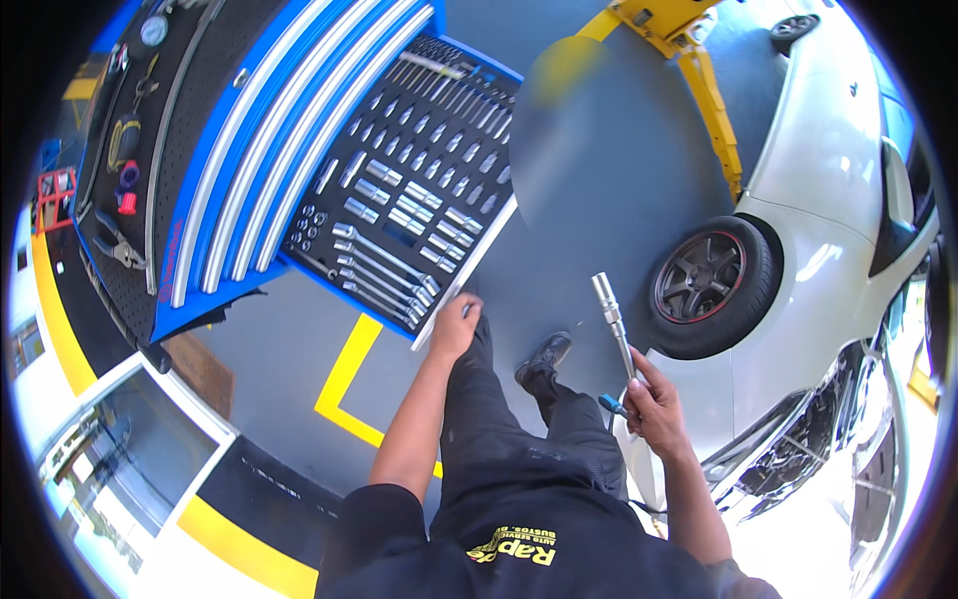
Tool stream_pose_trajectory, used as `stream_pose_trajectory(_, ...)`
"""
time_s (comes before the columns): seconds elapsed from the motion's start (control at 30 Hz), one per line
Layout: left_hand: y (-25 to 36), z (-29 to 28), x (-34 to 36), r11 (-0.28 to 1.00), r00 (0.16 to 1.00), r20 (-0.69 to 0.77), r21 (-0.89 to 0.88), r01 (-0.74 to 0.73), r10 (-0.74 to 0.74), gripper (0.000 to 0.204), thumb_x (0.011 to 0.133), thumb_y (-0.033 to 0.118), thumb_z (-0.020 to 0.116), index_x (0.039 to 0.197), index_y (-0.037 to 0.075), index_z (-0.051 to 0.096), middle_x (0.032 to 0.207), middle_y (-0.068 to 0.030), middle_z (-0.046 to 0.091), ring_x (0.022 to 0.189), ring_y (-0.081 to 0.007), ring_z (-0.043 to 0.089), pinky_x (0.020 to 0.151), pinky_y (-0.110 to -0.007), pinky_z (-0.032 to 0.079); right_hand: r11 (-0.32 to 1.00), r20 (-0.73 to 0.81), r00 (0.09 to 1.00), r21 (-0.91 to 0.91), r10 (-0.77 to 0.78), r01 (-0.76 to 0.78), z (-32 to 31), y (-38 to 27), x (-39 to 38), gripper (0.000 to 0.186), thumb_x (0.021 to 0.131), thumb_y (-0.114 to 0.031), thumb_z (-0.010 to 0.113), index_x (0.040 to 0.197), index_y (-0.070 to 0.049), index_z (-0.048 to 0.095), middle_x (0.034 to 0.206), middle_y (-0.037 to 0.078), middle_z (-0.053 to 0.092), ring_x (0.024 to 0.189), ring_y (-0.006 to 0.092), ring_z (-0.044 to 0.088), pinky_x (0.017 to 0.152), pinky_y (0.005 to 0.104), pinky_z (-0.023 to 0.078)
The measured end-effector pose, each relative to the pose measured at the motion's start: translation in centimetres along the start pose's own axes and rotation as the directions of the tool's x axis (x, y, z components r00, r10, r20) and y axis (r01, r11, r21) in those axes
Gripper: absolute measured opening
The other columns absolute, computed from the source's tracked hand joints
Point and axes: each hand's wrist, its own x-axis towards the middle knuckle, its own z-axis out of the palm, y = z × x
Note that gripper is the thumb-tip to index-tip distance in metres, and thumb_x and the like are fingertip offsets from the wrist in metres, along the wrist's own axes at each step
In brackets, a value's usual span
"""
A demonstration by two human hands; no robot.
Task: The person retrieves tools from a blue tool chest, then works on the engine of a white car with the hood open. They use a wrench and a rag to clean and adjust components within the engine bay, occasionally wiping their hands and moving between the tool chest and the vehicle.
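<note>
My right hand is closed around a socket extension bar, which points up and away with a long silver socket at its far end. A small teal piece sticks out beside the fingers; I cannot tell whether it belongs to the same tool. My left hand is at the pale front edge of an open tool drawer, fingers curled against it. In the drawer's black foam lie silver sockets, several long-handled wrenches and rows of small bits.
A blue tool cabinet with more drawers stands at the left. To the right is a white car with a dark-rimmed wheel. A yellow lift arm reaches down behind it. Yellow lines mark the grey floor.
</note>
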Motion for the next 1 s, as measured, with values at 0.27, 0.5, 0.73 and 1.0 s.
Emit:
stream_pose_trajectory(0.27,-4.5,-2.1,2.7,0.912,0.994,-0.106,0.410,0.017,0.029,0.021,0.099,0.021,0.068,0.115,0.008,0.074,0.103,-0.0161,0.077,0.096,-0.0353,0.074,0.086,-0.045,0.058,0.997,0.001,0.999,-0.069,-0.036,0.036,-7.0,3.8,-6.4,0.054,0.110,-0.019,0.052,0.164,-0.014,0.044,0.072,-0.004,0.050,0.058,0.0062,0.047,0.054,0.0259,0.047)
stream_pose_trajectory(0.5,24.2,5.6,-4.2,0.931,0.743,0.587,-0.052,-0.363,0.322,0.033,0.101,0.035,0.072,0.114,0.005,0.077,0.090,-0.0034,0.065,0.085,-0.0143,0.064,0.076,-0.033,0.052,0.999,0.016,0.999,-0.019,-0.045,0.045,-11.9,8.9,-16.9,0.052,0.111,-0.025,0.053,0.162,-0.015,0.047,0.074,-0.004,0.052,0.063,0.0064,0.046,0.056,0.0261,0.043)
stream_pose_trajectory(0.73,42.4,12.4,-25.3,0.270,-0.218,0.973,-0.191,-0.944,-0.075,0.035,0.093,0.044,0.075,0.097,0.010,0.070,0.098,-0.0127,0.065,0.097,-0.0353,0.068,0.083,-0.047,0.054,0.993,0.161,0.983,0.091,-0.084,0.070,-10.6,15.2,-33.0,0.046,0.112,-0.032,0.052,0.155,-0.015,0.049,0.081,0.001,0.058,0.070,0.0099,0.056,0.064,0.0302,0.049)
stream_pose_trajectory(1.0,42.4,20.8,-50.2,0.032,-0.335,0.872,-0.347,-0.937,-0.358,0.034,0.096,0.037,0.066,0.096,0.003,0.067,0.098,-0.0213,0.073,0.095,-0.0435,0.070,0.083,-0.052,0.057,0.958,-0.327,0.909,0.036,-0.257,0.284,-6.2,30.4,-47.4,0.047,0.113,-0.043,0.046,0.136,-0.005,0.062,0.111,0.023,0.073,0.108,0.0415,0.067,0.097,0.0489,0.051)
